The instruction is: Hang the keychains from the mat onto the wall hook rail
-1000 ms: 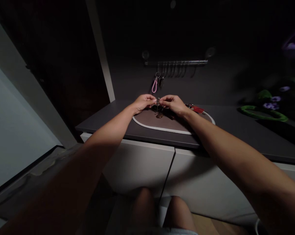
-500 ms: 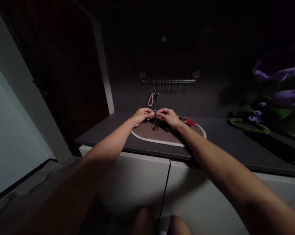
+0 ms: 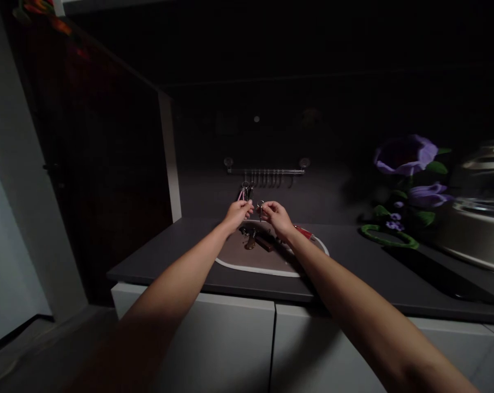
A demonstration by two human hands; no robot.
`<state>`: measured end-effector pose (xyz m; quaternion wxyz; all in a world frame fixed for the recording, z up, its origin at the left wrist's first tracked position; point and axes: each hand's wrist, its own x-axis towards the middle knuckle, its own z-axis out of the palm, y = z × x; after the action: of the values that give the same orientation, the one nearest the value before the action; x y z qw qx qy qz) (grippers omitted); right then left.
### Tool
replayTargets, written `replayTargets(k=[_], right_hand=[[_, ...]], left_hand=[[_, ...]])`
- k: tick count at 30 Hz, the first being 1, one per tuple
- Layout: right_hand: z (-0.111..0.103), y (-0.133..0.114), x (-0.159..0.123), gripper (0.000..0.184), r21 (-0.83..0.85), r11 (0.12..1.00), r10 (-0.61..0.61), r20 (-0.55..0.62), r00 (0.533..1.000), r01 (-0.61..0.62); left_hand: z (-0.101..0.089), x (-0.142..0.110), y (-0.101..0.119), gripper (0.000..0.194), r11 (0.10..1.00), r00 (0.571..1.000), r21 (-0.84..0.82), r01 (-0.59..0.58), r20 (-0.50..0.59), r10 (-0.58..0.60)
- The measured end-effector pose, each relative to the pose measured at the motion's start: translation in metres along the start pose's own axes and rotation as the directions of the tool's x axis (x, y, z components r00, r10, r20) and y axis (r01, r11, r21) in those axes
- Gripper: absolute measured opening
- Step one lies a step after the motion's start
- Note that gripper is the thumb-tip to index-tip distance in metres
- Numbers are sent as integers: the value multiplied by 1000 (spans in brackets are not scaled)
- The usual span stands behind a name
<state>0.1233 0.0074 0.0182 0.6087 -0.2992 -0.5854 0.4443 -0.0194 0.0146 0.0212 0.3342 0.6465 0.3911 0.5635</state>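
My right hand [image 3: 276, 215] pinches a metal key ring [image 3: 261, 206], from which a slim key hangs. Just to its left, my left hand [image 3: 236, 215] has thumb and fingers drawn together; whether anything small sits between them cannot be made out. Behind the left fingertips a bunch of keys with a pink loop [image 3: 242, 193] hangs from the hook rail [image 3: 267, 172]. Below both hands lies a brown mat with a white rim [image 3: 267, 271]. On it are a brownish keyring piece [image 3: 250, 240], a dark brown block-like item [image 3: 265, 243] and a red item [image 3: 303, 232], partly behind my right wrist.
The mat lies on a dark countertop [image 3: 156, 256] above white cabinet doors [image 3: 214, 327]. To the right stand purple artificial flowers [image 3: 408, 155], a green ring [image 3: 367, 236], a flat black object [image 3: 439, 273] and a shiny domed appliance [image 3: 484, 218]. Several hooks hang along the rail.
My hands have risen off the mat toward the hanging keys and moved slightly apart, the key ring staying in my right hand. The view has tilted up and shifted right.
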Motion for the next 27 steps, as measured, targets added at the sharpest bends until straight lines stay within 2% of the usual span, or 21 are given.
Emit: replayTargets(k=[2, 4, 7, 9, 14, 21, 27], right_hand=[[-1, -7, 6, 26, -16, 1000, -1, -26, 1000, 1], [0, -13, 15, 22, -29, 1000, 6, -36, 999, -7], [4, -20, 30, 12, -45, 998, 35, -51, 998, -37], [9, -22, 40, 8, -45, 998, 49, -67, 997, -52], [22, -25, 63, 10, -21, 999, 43, -97, 994, -46], [34, -27, 91, 13, -38, 998, 36, -206, 978, -45], [42, -24, 102, 11, -31, 994, 87, -301, 950, -101]], left_hand=[[1, -3, -7, 31, 993, 998, 115, -36, -52, 42], [-2, -6, -13, 30, 947, 990, 305, -104, -61, 128], [-11, -10, -20, 31, 797, 970, 571, -196, -5, 243], [-15, -11, -23, 32, 714, 960, 661, -229, 34, 277], [-18, -8, -27, 33, 605, 944, 743, -288, 113, 311], [-20, -6, -28, 34, 577, 948, 772, -267, 103, 301], [-20, -6, -24, 34, 558, 951, 787, -263, 112, 290]])
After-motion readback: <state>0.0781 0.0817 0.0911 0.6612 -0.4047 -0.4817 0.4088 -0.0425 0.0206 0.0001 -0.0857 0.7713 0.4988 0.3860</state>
